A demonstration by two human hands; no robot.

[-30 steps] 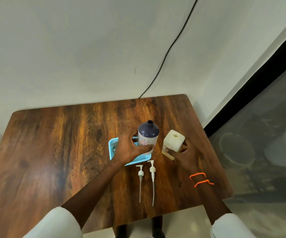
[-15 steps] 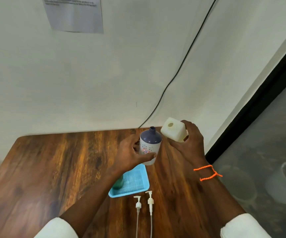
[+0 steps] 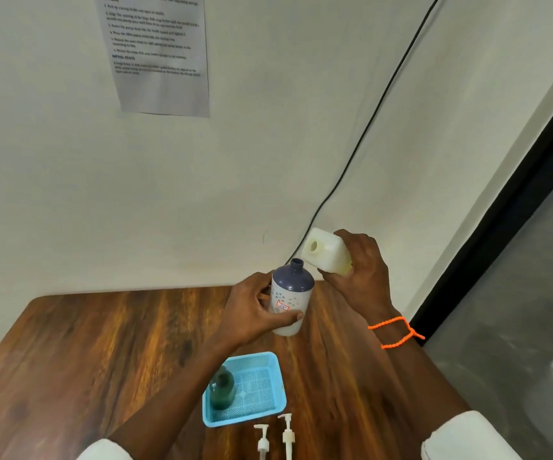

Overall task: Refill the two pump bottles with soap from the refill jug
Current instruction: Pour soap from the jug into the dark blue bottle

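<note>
Table [image 3: 79, 360] on the left shows bare dark wood, and lower down the blue basket [image 3: 273, 386] sits with the green bottle [image 3: 222, 388] standing in its left half, neck open. Just in front of the basket, two pump heads [image 3: 275, 438] lie side by side on the wood, waiting. Up to the action: left hand [image 3: 252, 313] is wrapped around the blue-topped bottle [image 3: 290, 300], held clear above the table and close to upright, thumb across the white lower body. Just to the right and a touch higher, right hand [image 3: 358, 277] grips the refill jug [image 3: 326, 254], tipped on its side with the spout hole facing the camera, close beside the bottle's neck but not touching. No soap visible flowing yet. The judgement here: that bottle mouth is narrow, so bring the jug's opening directly over it, steady the bottle, perhaps even down on the table, and tilt slowly so a thin stream forms rather than a glug that spills down the side
</note>
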